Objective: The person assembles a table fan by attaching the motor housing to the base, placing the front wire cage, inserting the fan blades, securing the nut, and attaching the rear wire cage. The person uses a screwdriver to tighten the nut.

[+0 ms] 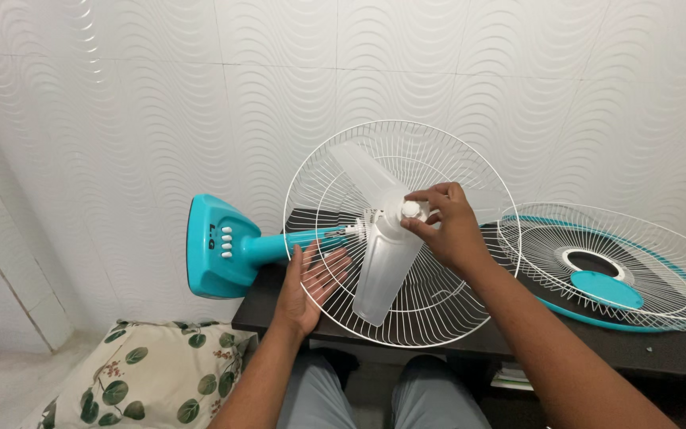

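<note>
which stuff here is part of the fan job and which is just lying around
In hand:
- right hand pinching the white hub cap
- left hand flat against the rear grille
- translucent blade
- teal fan base

Lying about:
- front grille on the dark table
- leaf-print cushion

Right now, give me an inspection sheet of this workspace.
Surface: dark table, against a wavy white tiled wall.
Job's things: teal fan lying on its side; rear wire guard mounted; translucent blade on the shaft; white cap at the hub.
Clutter: front guard with teal rim lying flat at right.
Grips: left hand open against the rear guard; right hand pinching the cap.
Cables: nothing seen.
Surroundings: leaf-print cushion below left.
</note>
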